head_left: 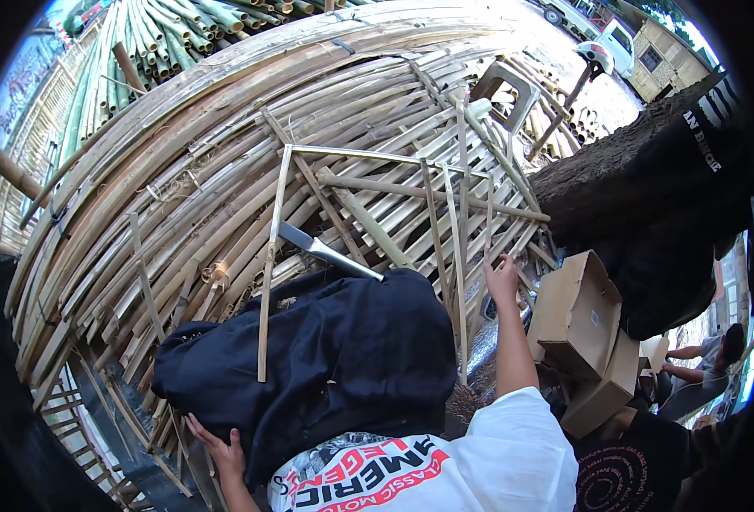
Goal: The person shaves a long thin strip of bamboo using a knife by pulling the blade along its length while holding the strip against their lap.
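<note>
My left hand lies low on the left, against the side of the dark trousers over my legs, its fingers apart and nothing in them. Out to the right of my knee, my right hand has its thumb and fingers around a thin bamboo strip, though the grip is partly hidden. That strip belongs to a light frame of thin bamboo strips joined at the corners, standing over my lap. One leg of the frame ends above my thigh. Beyond my knee lies a flat metal blade, tapering toward the cloth.
Split bamboo slats form a large heap ahead, with green bamboo poles behind. Cardboard boxes stand at right, near a thick tree trunk. Another person works at far right. A white truck stands in the distance.
</note>
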`<state>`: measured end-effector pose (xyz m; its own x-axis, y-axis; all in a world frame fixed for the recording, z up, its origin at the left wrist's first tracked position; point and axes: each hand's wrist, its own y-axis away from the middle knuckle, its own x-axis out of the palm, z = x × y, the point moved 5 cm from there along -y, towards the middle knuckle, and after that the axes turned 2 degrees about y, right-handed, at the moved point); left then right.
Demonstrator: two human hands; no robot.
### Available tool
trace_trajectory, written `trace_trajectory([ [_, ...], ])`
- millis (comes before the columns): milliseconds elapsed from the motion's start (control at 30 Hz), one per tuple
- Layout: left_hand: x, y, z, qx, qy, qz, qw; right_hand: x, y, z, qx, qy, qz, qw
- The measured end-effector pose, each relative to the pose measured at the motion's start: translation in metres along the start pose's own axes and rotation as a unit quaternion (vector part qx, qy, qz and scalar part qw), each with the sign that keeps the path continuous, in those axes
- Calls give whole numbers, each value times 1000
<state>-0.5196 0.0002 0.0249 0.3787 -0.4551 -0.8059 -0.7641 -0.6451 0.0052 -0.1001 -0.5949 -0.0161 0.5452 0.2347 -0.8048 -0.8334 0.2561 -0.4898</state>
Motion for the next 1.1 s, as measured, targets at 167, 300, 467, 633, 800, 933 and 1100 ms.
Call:
trace_trajectory([
  [167,-6,-12,1,-40,-44,61,996,34,31,-18,152,-110,212,959],
  [300,-4,-11,17,-40,-100,85,991,18,15,-50,188,-142,111,965],
  [467,-2,-10,24,-54,-129,130,982,26,-50,-124,201,-119,56,971],
  [633,-5,-8,39,-50,-193,159,967,41,-62,-127,309,119,291,898],
  [800,-6,-8,23,-131,-184,243,943,47,-52,-142,184,29,319,929],
  [933,-8,-11,16,-177,-184,295,921,49,-45,-154,174,-22,339,924],
  [1100,-7,-14,16,-207,-187,326,903,33,-64,-142,163,-12,259,952],
])
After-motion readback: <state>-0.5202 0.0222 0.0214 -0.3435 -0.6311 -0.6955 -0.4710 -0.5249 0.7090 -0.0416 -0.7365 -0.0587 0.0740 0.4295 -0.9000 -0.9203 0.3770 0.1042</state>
